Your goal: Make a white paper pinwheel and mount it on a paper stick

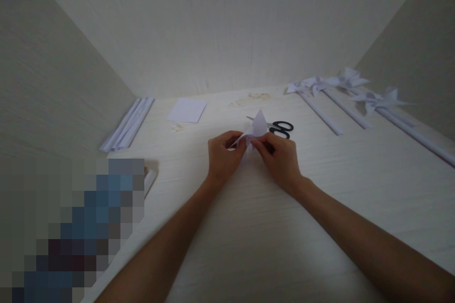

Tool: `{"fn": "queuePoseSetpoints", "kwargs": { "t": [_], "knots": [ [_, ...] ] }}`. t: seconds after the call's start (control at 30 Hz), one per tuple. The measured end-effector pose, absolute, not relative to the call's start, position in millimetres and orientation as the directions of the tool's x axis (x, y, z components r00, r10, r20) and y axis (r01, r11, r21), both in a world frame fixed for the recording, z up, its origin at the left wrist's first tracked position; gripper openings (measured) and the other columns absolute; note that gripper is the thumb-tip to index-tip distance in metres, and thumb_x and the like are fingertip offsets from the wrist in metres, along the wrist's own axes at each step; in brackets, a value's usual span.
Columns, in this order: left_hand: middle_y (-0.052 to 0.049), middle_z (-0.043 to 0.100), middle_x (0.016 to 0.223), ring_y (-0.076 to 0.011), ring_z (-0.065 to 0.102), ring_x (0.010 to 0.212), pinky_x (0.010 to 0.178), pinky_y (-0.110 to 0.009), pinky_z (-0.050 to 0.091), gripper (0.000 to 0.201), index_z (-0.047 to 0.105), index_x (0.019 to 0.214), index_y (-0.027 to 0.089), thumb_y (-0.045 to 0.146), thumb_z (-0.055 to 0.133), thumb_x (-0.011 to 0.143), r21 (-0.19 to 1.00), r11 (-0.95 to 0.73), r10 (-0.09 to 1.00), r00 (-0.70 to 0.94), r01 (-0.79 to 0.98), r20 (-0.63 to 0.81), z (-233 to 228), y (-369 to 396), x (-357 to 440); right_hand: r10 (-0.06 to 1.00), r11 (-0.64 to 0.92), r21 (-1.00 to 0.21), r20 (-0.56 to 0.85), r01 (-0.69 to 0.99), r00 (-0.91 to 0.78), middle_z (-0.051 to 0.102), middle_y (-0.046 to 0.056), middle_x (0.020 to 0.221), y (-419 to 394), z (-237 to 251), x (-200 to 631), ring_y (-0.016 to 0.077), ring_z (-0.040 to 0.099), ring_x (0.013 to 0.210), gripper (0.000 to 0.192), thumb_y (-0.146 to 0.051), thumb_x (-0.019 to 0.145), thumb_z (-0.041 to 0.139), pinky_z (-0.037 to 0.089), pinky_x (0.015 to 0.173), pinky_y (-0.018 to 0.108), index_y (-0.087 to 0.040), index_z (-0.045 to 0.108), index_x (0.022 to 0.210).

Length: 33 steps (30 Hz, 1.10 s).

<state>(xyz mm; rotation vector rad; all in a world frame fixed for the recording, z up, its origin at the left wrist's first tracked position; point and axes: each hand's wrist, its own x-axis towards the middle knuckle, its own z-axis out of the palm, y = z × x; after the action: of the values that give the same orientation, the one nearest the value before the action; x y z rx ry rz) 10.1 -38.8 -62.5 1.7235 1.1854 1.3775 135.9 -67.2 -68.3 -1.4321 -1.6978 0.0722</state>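
The left hand [227, 157] and right hand [280, 158] pinch curled white paper [259, 125], fingers clamped on it. Black-handled scissors [276, 128] lie just beyond

one folded paper piece [260, 124] held, four paper pinwheels [375, 100] laid out, one pair of scissors [276, 129], one paper square [187, 110], several rolled paper tubes [130, 124]
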Motion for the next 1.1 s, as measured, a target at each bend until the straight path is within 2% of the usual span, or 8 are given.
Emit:
{"fn": "queuePoseSetpoints", "kwargs": {
  "t": [0.17,0.37,0.63,0.87,1.1],
  "knots": [
    [-0.002,0.068,0.066,-0.0100,0.061,0.058,0.056,-0.017,0.050,0.009,0.064,0.069,0.013,0.017,0.058,0.064,0.876,-0.408,0.911,0.060,0.256,0.407,-63.3,-38.7,10.1,0.806,0.362,-0.561,0.589,0.744,0.052,0.049,-0.002,0.049,-67.5,-68.6,136.7,0.0079,0.040,0.045,0.021,-0.028,0.074,0.055,0.030,0.046,0.021,-0.016,0.052,0.057],
    [-0.003,0.067,0.065,-0.0106,0.061,0.058,0.054,-0.017,0.049,0.008,0.063,0.068,0.012,0.017,0.058,0.064,0.877,-0.391,0.918,0.047,0.280,0.394,-60.9,-39.4,10.7,0.833,0.314,-0.582,0.548,0.751,0.077,0.048,-0.004,0.045,-65.6,-70.5,137.1,0.0067,0.038,0.040,0.027,-0.034,0.075,0.054,0.027,0.043,0.020,-0.016,0.050,0.055],
    [-0.002,0.067,0.065,-0.0101,0.061,0.057,0.054,-0.017,0.049,0.007,0.063,0.066,0.013,0.016,0.059,0.063,0.881,-0.392,0.918,0.054,0.264,0.393,-60.2,-40.0,11.5,0.859,0.306,-0.512,0.511,0.803,-0.001,0.042,-0.003,0.041,-65.6,-67.9,137.1,0.0072,0.033,0.041,0.040,-0.038,0.080,0.045,0.022,0.043,0.022,-0.016,0.047,0.047],
    [-0.001,0.067,0.065,-0.0100,0.061,0.057,0.054,-0.017,0.049,0.006,0.063,0.065,0.014,0.016,0.057,0.064,0.877,-0.394,0.917,0.058,0.274,0.394,-59.4,-41.2,11.3,0.873,0.293,-0.675,0.478,0.677,0.099,0.047,-0.004,0.043,-65.0,-68.3,137.5,0.0062,0.038,0.041,0.028,-0.034,0.069,0.060,0.027,0.042,0.019,-0.015,0.051,0.051],
    [-0.001,0.067,0.065,-0.0101,0.060,0.058,0.056,-0.018,0.049,0.008,0.064,0.068,0.014,0.017,0.057,0.065,0.871,-0.403,0.913,0.059,0.282,0.404,-60.8,-40.1,10.8,0.890,0.281,-0.689,0.448,0.668,0.088,0.045,-0.004,0.039,-63.0,-68.3,139.2,0.0070,0.039,0.039,0.035,-0.036,0.074,0.054,0.027,0.041,0.021,-0.016,0.050,0.046]
  ]
}}
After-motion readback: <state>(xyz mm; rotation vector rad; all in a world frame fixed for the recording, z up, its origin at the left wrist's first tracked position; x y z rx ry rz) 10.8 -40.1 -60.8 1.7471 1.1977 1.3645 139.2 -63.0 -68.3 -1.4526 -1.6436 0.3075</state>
